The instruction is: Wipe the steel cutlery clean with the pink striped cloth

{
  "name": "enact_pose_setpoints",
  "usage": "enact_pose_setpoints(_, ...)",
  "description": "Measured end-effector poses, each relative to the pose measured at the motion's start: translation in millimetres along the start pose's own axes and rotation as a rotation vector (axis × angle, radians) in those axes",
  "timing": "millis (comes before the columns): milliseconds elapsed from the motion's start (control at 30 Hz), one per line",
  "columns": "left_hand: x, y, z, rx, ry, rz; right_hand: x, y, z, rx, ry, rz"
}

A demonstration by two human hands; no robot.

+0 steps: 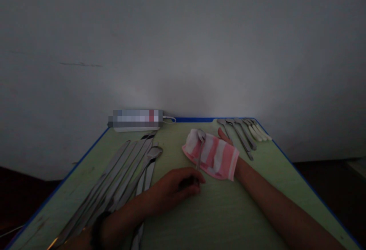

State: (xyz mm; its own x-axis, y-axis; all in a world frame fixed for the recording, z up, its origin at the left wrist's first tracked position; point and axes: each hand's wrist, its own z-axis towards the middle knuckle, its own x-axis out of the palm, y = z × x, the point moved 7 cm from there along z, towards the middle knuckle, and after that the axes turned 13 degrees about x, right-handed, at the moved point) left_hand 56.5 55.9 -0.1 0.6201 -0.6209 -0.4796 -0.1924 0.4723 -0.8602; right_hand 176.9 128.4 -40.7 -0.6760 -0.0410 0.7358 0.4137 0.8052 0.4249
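Head view: a soft pink-and-white striped cloth (219, 154) drapes over the right hand (225, 136), near the table's middle. Across it lies slim, shiny metal cutlery (201, 137); too dim to say spoon or fork. Long metal handles (114, 177) and a round-bowled spoon (154, 151) lie slantwise at left; metal spoons (241, 137) and cream handles (259, 132) sit far right. The pale green table (228, 212), streaked and blue-edged, meets a scuffed grey wall (183, 44). The left hand (183, 183), reaching inward, curls its fingers loosely around the cutlery's lower end. The right thumb sticks up; cloth hides that grip, so I cannot tell its closure.
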Motion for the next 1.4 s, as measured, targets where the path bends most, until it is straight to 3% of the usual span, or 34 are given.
enact_pose_setpoints(200,-1.2,1.5,1.3,-0.044,-0.019,0.076,10.0,1.8,1.6,-0.041,0.128,-0.004)
enact_pose_setpoints(400,-2.1,-3.4,0.1,-0.056,-0.045,0.132,6.9,1.2,-1.4,-0.052,0.067,-0.015)
enact_pose_setpoints(700,-20.6,1.1,-1.4,-0.065,-0.297,0.142,4.3,2.3,2.1,-0.032,0.044,0.045)
enact_pose_setpoints(767,-19.6,-0.8,-0.4,-0.059,-0.263,0.14,5.0,3.9,2.9,-0.055,0.081,0.026)
enact_pose_setpoints(867,-9.4,-4.7,1.5,-0.028,-0.104,0.122,6.9,4.7,2.2,-0.094,0.124,-0.013)
enact_pose_setpoints(967,-2.6,-8.1,1.2,0.01,-0.018,0.152,5.5,-1.6,4.5,-0.031,0.113,-0.039)
enact_pose_setpoints(1233,-13.9,-5.0,-1.1,0.002,-0.186,0.128,6.5,-7.5,7.4,0.01,0.151,-0.036)
enact_pose_setpoints(1400,-19.3,-12.8,-6.8,0.089,-0.248,0.091,9.4,-4.8,3.4,-0.03,0.079,0.005)
